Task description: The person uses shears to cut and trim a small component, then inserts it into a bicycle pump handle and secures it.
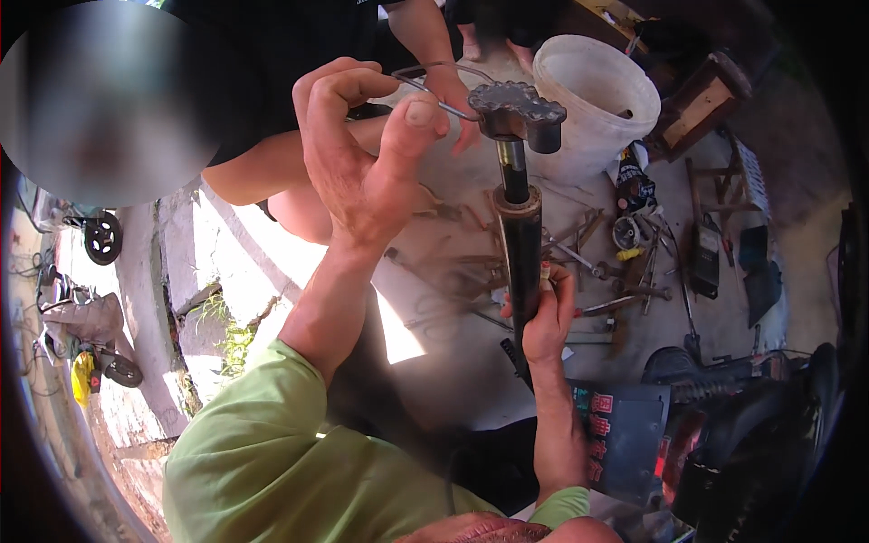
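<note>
A long black metal tube (522, 258) stands roughly upright before me. Out of its collar (519, 202) comes a narrower shiny rod (513, 172), topped by a dark metal head (518, 107) with a bumpy, scalloped rim. My right hand (548, 317) is wrapped round the lower part of the tube; a small reddish-and-pale piece shows at its fingertips. A thin bent metal wire (418, 85) reaches out from the head. My left hand (362, 154) is raised beside the head, thumb and forefinger closed about the wire's bend. The contact behind the thumb is partly hidden.
Across from me crouches another person, one hand (453, 98) low behind the metal head. A whitish bucket (597, 100) stands at the far right. Wrenches and other tools (579, 249) litter the floor. A dark printed box (625, 439) lies near right; sunlit stone slabs (204, 258) are left.
</note>
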Motion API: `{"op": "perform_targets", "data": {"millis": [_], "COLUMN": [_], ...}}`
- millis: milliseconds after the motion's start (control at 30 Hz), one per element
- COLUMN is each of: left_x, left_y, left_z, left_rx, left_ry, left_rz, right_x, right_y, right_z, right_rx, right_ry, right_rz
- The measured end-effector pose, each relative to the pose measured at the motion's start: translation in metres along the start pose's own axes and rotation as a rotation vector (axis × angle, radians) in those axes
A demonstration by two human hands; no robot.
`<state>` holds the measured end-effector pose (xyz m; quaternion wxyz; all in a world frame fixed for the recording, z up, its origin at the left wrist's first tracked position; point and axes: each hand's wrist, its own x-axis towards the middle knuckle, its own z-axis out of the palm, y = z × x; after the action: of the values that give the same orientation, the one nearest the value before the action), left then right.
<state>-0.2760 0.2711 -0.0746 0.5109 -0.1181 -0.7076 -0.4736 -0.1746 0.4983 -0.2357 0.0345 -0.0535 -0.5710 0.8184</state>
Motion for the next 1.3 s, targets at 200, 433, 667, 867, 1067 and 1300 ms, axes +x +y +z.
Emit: {"op": "perform_targets", "data": {"millis": [200,433,667,867,1067,1300], "left_x": [0.011,-0.024,-0.063,-0.083,-0.076,-0.076], "left_y": [0.012,-0.070,-0.063,-0.049,-0.036,-0.034], "left_z": [-0.010,0.005,0.024,0.042,0.041,0.043], "left_rx": [-0.408,-0.538,-0.201,-0.137,-0.074,-0.111], "left_ry": [-0.507,-0.655,-0.673,-0.695,-0.709,-0.711], "left_rz": [-0.301,-0.551,-0.691,-0.766,-0.779,-0.741], "right_x": [-0.003,-0.009,0.026,0.029,0.029,0.034], "right_y": [-0.007,0.013,-0.016,-0.002,0.003,0.003], "right_z": [0.002,0.003,0.045,0.076,0.083,0.092], "right_rx": [-0.257,-0.360,-0.540,-0.532,-0.373,-0.398], "right_ry": [-0.041,0.031,0.076,0.133,0.176,0.223], "right_rz": [0.063,0.246,-0.262,-0.345,-0.254,-0.285]}}
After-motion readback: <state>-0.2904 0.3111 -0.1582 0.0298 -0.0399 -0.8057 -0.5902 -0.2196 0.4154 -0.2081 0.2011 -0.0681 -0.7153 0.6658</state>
